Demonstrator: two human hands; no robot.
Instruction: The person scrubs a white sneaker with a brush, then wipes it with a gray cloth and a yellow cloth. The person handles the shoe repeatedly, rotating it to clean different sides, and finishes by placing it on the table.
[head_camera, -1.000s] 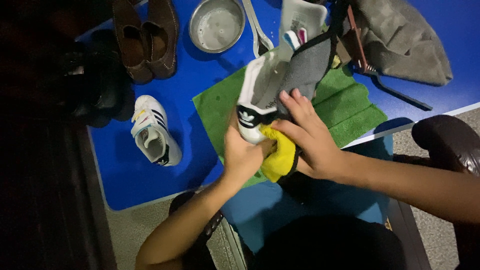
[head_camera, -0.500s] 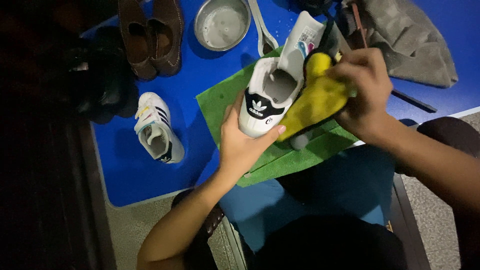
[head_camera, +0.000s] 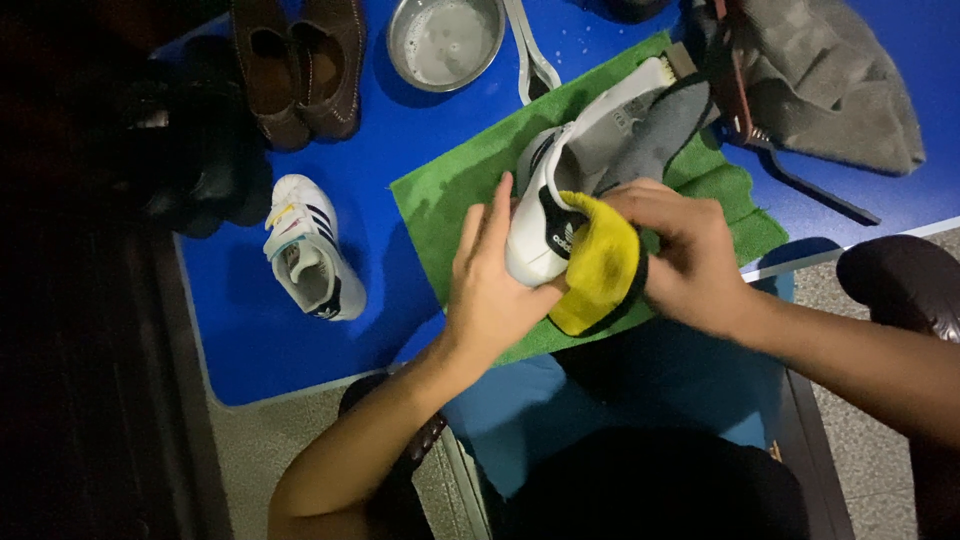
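Your left hand (head_camera: 490, 290) cups the heel of the white sneaker (head_camera: 560, 200), fingers spread against its side, holding it tilted over the green towel (head_camera: 450, 200). Your right hand (head_camera: 690, 255) grips the yellow cloth (head_camera: 598, 262), pressing it against the sneaker's heel, between both hands.
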